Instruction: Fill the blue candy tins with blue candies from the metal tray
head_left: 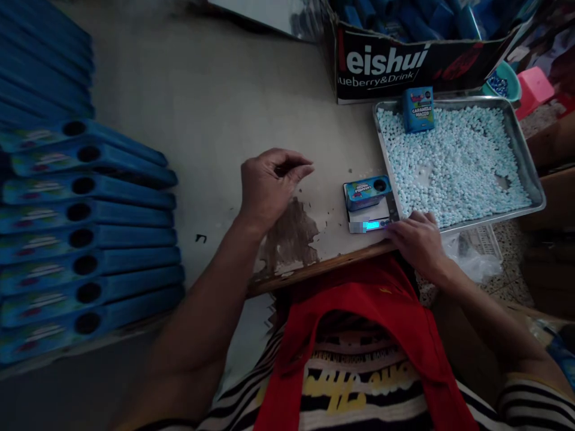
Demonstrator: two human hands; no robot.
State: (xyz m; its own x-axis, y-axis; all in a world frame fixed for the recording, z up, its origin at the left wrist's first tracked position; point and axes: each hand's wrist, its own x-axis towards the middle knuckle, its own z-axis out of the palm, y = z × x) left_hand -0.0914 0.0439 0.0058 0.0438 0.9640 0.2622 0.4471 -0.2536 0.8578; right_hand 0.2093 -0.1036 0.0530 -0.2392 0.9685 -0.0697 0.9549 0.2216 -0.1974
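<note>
A small blue candy box (367,193) printed "Caramelo Macizo" lies on a digital scale (371,225) with a lit blue display, near the table's front edge. My right hand (420,242) is beside the scale's right corner and the tray edge, one finger stretched to the scale's buttons, the others bent. My left hand (272,185) hovers over the table left of the scale. Its thumb and fingertips are pinched close; anything between them is too small to see. A metal tray (534,179) holds pale blue candies (471,155), with another blue candy box (418,109) standing in it.
Stacked blue boxes (135,206) with dark round holes line the left side. Behind the tray stands a black carton (386,69) full of blue packs. A green bowl (512,81) and a pink container (534,90) are at right. The table's wooden edge (323,263) is before me.
</note>
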